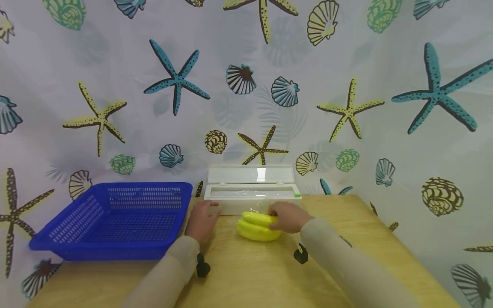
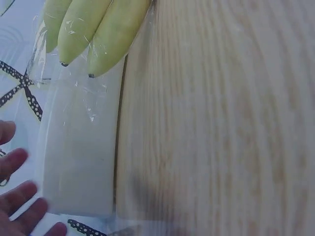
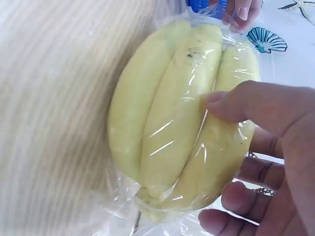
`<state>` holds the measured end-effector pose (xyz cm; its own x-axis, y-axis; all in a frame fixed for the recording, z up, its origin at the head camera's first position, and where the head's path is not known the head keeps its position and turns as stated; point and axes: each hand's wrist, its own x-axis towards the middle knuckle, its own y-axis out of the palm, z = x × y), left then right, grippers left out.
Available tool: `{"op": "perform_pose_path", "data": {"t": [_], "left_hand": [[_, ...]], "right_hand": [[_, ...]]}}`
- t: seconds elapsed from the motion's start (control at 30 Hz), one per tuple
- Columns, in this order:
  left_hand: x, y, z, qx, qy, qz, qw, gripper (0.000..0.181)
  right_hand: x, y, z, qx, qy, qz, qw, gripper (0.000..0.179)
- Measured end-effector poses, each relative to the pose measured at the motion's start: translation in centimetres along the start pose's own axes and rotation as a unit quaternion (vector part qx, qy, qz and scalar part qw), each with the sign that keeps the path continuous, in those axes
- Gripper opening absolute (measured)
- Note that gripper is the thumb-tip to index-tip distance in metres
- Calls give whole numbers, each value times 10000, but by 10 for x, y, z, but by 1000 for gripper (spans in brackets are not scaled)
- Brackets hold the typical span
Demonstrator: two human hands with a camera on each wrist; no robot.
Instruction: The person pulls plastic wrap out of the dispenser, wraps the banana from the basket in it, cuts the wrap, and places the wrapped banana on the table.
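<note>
A bunch of yellow bananas (image 1: 257, 226), wrapped in clear plastic film, is in front of the white box. My right hand (image 1: 289, 217) grips the bunch at its right end; in the right wrist view the thumb (image 3: 226, 104) presses on the film over one banana, with the fingers round the far side. My left hand (image 1: 202, 220) is at the left end of the white cling film dispenser (image 1: 231, 208), fingers spread and holding nothing. In the left wrist view those fingers (image 2: 22, 196) are apart from the bananas (image 2: 115, 37), and loose film hangs from the bunch's tips.
The dispenser's lid (image 1: 235, 174) stands raised at the back of the wooden table (image 1: 250, 273). A blue plastic basket (image 1: 123, 252) sits on the left, close to my left forearm. Behind everything hangs a cloth (image 1: 246, 115) printed with starfish and shells.
</note>
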<state>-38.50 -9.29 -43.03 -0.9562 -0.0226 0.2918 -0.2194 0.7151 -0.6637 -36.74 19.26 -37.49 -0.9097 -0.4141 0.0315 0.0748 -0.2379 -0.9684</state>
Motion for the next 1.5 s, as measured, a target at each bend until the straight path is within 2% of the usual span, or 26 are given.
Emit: {"op": "perform_pose_path", "data": {"t": [0.17,0.3,0.47,0.6,0.67,0.77,0.87,1.0,1.13,1.27,1.37,1.5], "left_hand": [[-9,-2,-5,-144,-206,890,9957,30],[-18,-5,-9,-466,-77,1306,9903,35],[-34,-12,-11,-819,523,1849,9779,40],[-46,-14,-14,-976,864,2188,9670,43],[-50,-14,-16,-965,945,2198,9661,44],[-55,-14,-22,-889,903,2017,9712,44],[-58,-14,-27,-822,631,1773,9787,50],[-58,-11,-29,-681,87,1388,9879,67],[-55,-7,-27,-385,-332,1275,9905,80],[-54,-2,-27,-198,-419,1523,9872,73],[-55,1,-32,-43,-305,1678,9853,65],[-55,5,-40,276,12,1701,9850,48]], "right_hand": [[-16,10,0,-163,-441,-378,9982,32],[-31,19,4,-72,-677,-666,9955,32],[-45,35,11,12,-966,-959,9907,34],[-50,47,13,-100,-1303,-1139,9849,32],[-51,52,14,-156,-1478,-1234,9812,32],[-52,58,14,-289,-1596,-1293,9783,34],[-53,61,14,-317,-1520,-1212,9804,35],[-53,61,14,-231,-1520,-975,9833,36],[-53,58,14,-241,-1608,-697,9842,38],[-54,54,15,-170,-1402,-325,9894,37],[-55,49,19,-135,-1358,-196,9904,33],[-54,44,25,-195,-1537,-298,9875,30]]}}
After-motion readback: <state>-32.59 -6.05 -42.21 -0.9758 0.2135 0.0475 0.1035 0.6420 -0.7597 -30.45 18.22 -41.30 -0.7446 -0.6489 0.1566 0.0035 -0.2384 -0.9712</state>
